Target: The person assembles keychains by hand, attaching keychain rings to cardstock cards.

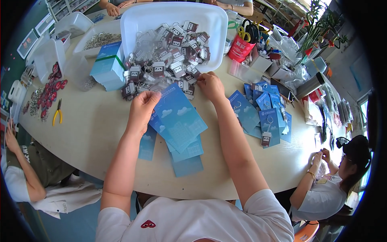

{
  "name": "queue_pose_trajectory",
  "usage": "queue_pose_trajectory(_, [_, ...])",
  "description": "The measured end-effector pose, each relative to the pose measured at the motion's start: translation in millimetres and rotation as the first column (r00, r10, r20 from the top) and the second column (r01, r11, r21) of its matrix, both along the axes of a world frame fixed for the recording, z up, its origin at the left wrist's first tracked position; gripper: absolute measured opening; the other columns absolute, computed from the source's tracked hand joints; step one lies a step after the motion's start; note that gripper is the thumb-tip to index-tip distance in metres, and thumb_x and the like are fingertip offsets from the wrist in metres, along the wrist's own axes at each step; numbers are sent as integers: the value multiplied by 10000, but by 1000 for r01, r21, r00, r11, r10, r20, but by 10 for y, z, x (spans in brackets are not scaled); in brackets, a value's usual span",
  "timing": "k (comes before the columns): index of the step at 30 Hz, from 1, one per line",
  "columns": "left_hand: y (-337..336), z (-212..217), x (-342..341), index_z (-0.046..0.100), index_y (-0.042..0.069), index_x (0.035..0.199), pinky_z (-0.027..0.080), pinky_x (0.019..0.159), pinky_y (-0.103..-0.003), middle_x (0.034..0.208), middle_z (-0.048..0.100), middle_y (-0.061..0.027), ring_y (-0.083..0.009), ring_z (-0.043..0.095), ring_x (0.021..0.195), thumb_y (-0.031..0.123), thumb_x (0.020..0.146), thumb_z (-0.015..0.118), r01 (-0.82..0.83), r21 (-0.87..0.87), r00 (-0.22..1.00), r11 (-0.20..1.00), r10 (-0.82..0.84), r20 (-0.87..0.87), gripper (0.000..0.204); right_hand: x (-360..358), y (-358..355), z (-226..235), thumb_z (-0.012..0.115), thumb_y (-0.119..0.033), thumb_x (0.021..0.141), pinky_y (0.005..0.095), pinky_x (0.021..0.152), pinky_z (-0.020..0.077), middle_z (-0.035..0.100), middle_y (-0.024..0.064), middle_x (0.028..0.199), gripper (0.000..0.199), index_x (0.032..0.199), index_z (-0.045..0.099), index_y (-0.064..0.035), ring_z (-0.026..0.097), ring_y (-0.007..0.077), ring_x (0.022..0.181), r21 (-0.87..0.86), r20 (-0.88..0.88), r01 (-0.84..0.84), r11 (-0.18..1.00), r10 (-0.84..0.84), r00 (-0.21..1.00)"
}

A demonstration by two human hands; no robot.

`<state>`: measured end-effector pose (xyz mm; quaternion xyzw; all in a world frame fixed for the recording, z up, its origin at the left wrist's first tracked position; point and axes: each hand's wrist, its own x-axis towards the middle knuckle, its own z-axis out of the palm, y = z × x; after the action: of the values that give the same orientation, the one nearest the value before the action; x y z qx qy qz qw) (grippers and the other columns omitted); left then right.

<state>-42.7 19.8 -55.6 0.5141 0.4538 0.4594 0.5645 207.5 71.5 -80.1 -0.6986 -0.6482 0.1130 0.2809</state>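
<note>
Two hands noted: our left hand (142,108) pinches a blue paper card (179,117), right hand (210,85) grasps a bagged keychain (189,89) from the pile.

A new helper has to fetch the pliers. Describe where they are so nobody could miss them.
Start at the big white tray of keychains at the middle of the round table, then go to the table's left edge. There, right of the scattered red pieces, lie the pliers. Their yellow handles set them apart from everything around.
</note>
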Motion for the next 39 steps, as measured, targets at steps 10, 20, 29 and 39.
queue_pose_trajectory(10, [-3,71,42,562,66,895,459,526,-225,785,596,-4,-90,567,650,324,881,545,47,-294,883,955,98,460,259,-8,-14,30,555,-236,818,370,753,463,542,73,1014,177,939,625,-128,566,259,913,-62,140,-4,998,13,990])
queue_pose_trajectory(20, [-67,54,93,470,29,1060,453,751,-249,944,574,-44,-97,547,848,148,840,603,-136,-147,892,980,186,413,283,208,-60,291,486,-211,914,271,686,426,594,79,864,216,878,539,-4,556,170,778,335,-552,-161,928,332,765])
queue_pose_trajectory(29, [-150,156,166,489,49,1003,398,719,-193,871,564,-4,-38,489,787,122,877,558,-317,217,882,923,202,427,162,-500,-587,896,578,-54,846,230,744,441,589,35,935,79,881,558,13,521,79,841,393,-665,-474,788,600,446])
queue_pose_trajectory(39, [-308,262,217,448,30,1013,388,774,-221,944,532,-21,-63,480,872,141,907,509,-262,278,871,924,102,481,165,-958,-769,789,757,-133,636,296,635,474,625,80,861,285,868,619,-42,603,220,682,570,-133,-344,747,496,858])
